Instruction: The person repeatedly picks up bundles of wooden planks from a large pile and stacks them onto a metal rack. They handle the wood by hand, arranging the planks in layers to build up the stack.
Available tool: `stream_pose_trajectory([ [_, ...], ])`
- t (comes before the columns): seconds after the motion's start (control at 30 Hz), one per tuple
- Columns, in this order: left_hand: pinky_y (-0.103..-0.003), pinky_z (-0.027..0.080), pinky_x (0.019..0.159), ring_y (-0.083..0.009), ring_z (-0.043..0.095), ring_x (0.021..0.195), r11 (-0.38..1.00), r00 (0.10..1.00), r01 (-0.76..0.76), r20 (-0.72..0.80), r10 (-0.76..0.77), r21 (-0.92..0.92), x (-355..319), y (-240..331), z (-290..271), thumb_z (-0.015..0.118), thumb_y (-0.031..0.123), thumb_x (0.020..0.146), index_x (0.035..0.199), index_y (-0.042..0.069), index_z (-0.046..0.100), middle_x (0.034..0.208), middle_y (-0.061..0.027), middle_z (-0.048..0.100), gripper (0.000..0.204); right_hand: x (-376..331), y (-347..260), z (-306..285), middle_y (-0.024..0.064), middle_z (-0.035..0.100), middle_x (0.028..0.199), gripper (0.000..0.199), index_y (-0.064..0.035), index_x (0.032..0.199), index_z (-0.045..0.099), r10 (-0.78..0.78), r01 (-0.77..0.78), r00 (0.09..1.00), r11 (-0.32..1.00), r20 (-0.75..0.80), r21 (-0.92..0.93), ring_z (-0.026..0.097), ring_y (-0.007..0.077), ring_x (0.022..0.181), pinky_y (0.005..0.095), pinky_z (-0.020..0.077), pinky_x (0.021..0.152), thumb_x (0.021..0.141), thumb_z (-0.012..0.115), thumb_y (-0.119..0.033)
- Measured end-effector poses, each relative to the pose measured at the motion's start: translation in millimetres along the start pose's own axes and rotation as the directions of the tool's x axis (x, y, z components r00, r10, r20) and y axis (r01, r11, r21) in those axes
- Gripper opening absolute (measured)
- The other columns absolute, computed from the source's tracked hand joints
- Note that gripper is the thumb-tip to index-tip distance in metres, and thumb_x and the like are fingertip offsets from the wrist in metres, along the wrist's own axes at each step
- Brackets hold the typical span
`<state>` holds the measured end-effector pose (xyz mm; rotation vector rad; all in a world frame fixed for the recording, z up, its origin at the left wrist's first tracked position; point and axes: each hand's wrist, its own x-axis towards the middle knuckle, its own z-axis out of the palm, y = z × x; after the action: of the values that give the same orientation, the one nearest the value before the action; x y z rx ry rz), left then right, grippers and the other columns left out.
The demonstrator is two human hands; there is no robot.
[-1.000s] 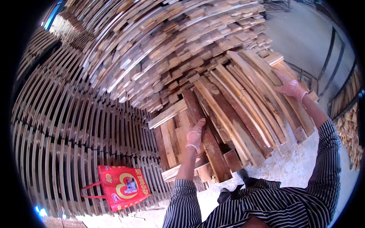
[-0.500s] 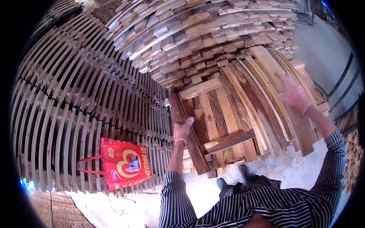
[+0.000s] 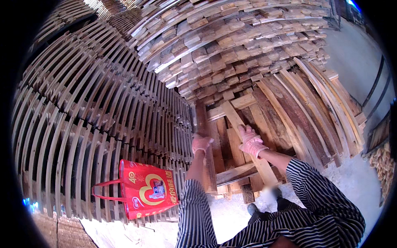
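Handling goes best here if the long, flat, pale tan wooden board (image 3: 264, 168) is kept level and turned until its edges run parallel with the row of rough brown and tan wooden boards (image 3: 306, 118) on the right; at present it slants, its far end toward the left. Its two ends should bear evenly on the pale squared wooden crosspiece (image 3: 243, 101) at the far side and the brown wooden crosspiece (image 3: 236, 174) at the near side, with fingertips kept clear of the edges so nothing is pinched. A steady left hand would help keep the long dark-brown wooden board (image 3: 209, 171) straight along the left side of the stack. As for the grip, the right hand (image 3: 251, 142), in a pinkish-white knit glove, is closed on the pale board near its middle, so the board extends both beyond the fingers and back toward the person's feet. The left hand (image 3: 201, 143), gloved alike, lies on the dark board around mid-length; its fingers are partly hidden, so I cannot tell whether they are wrapped around it. The pale board lies right of that hand, apart from it.
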<state>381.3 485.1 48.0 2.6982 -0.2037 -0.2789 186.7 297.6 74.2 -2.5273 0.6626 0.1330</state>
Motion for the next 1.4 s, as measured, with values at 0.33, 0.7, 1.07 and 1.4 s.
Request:
stream_pose_trajectory([
  [0.33, -0.045, 0.05, 0.1, -0.0418, 0.062, 0.121, 0.968, 0.997, -0.08, -0.002, 0.082, -0.238, 9, -24, 23, 0.079, 0.051, 0.077, 0.134, 0.002, 0.048, 0.128, -0.0256, 0.065, 0.081, 20, -25, 38, 0.0282, 0.037, 0.15, 0.081, -0.0157, 0.155, 0.03, 0.037, -0.026, 0.998, 0.984, -0.057, 0.179, 0.05, 0.0461, 0.13, 0.051, 0.0477, 0.103, 0.087, 0.069, -0.031],
  [0.7, -0.05, 0.047, 0.097, -0.0472, 0.06, 0.114, 0.899, 0.895, -0.437, 0.084, 0.438, -0.036, 64, -79, 49, 0.043, 0.057, 0.103, 0.132, 0.001, 0.055, 0.122, -0.0302, 0.063, 0.064, 42, -9, 9, 0.029, 0.05, 0.142, 0.074, -0.0009, 0.147, 0.04, -0.189, 0.157, 0.958, 0.975, -0.216, -0.155, 0.055, 0.0416, 0.126, 0.0544, 0.0439, 0.102, 0.091, 0.057, -0.046],
  [1.07, -0.048, 0.048, 0.095, -0.0477, 0.059, 0.117, 0.912, 0.973, -0.21, 0.022, 0.232, -0.352, 37, -52, 30, 0.056, 0.064, 0.093, 0.13, 0.001, 0.053, 0.125, -0.0294, 0.064, 0.073, -29, 116, -76, 0.0256, 0.054, 0.132, 0.077, 0.0025, 0.142, 0.04, 0.243, -0.428, 0.848, 0.839, -0.471, -0.336, 0.057, 0.0398, 0.12, 0.0547, 0.0545, 0.089, 0.081, 0.076, -0.029],
  [1.4, -0.051, 0.048, 0.093, -0.0455, 0.063, 0.112, 0.902, 0.986, -0.165, -0.08, 0.145, -0.398, 43, -54, 46, 0.061, 0.062, 0.089, 0.121, -0.002, 0.059, 0.116, -0.0263, 0.069, 0.072, -26, 153, -111, 0.0253, 0.065, 0.121, 0.029, -0.0031, 0.117, 0.057, 0.03, -0.091, 0.965, 0.97, -0.262, -0.224, 0.07, 0.0367, 0.1, 0.0448, 0.0585, 0.088, 0.092, 0.057, -0.018],
])
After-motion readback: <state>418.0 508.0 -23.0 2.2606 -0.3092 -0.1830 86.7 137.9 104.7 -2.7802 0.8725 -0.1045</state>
